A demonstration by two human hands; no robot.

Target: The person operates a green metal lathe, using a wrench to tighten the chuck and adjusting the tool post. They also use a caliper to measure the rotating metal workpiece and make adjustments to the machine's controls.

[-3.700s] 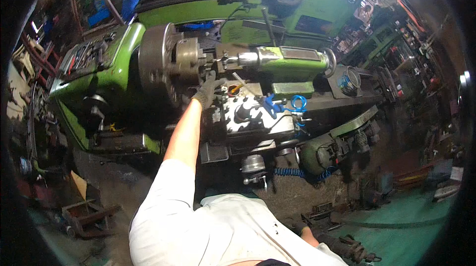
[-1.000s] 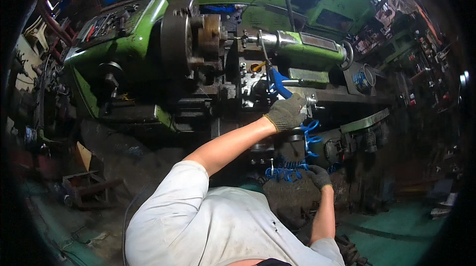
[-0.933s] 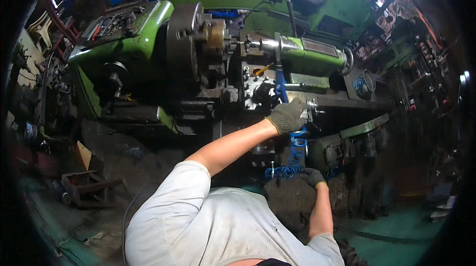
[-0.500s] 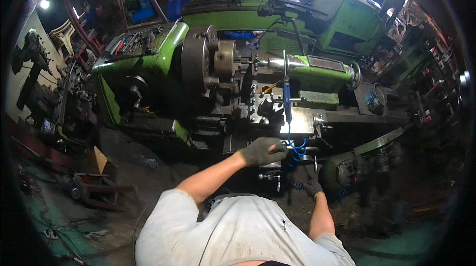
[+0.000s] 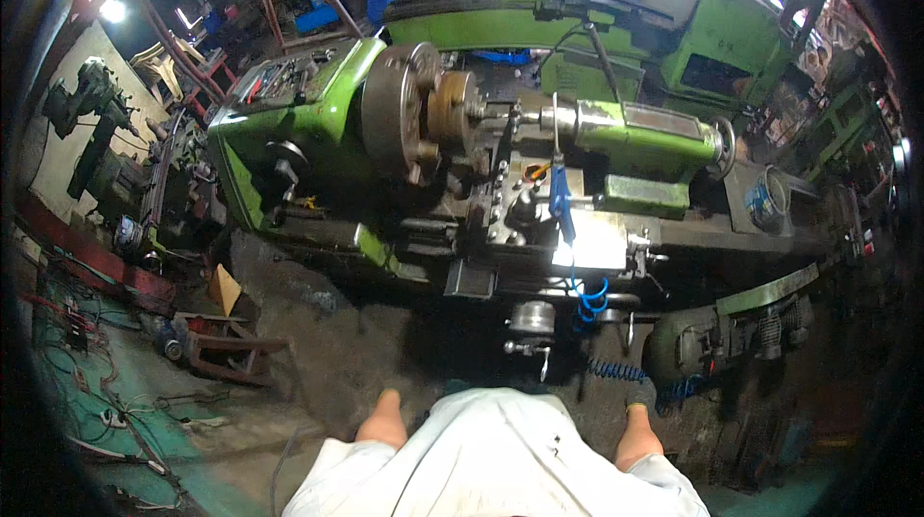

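Observation:
My right hand [image 5: 641, 394], in a dark glove, is low to the right, in front of the lathe. It is closed at a blue coiled air hose [image 5: 616, 370], whose coils show on both sides of it; its fingers are dark and partly lost. The hose runs up to a blue air blow gun [image 5: 562, 199] with a long thin nozzle, resting at the carriage beside the tool post [image 5: 520, 214]. Of my left arm only a bare stretch [image 5: 383, 423] shows at the shirt's side; the hand is hidden. A round metal workpiece [image 5: 452, 113] sits at the chuck [image 5: 390, 113].
The green lathe spans the middle, with its tailstock [image 5: 645, 137] and handwheel [image 5: 724, 146] on the right. A bucket [image 5: 767, 201] stands near its right end. Cranks [image 5: 546, 363] stick out toward me. A motor [image 5: 679, 344] sits low right, a rusty frame [image 5: 231, 353] low left.
My left gloved hand has drawn back from the carriage front toward my body and out of sight. My right hand stays by the hose, slightly lower. The whole view has shifted.

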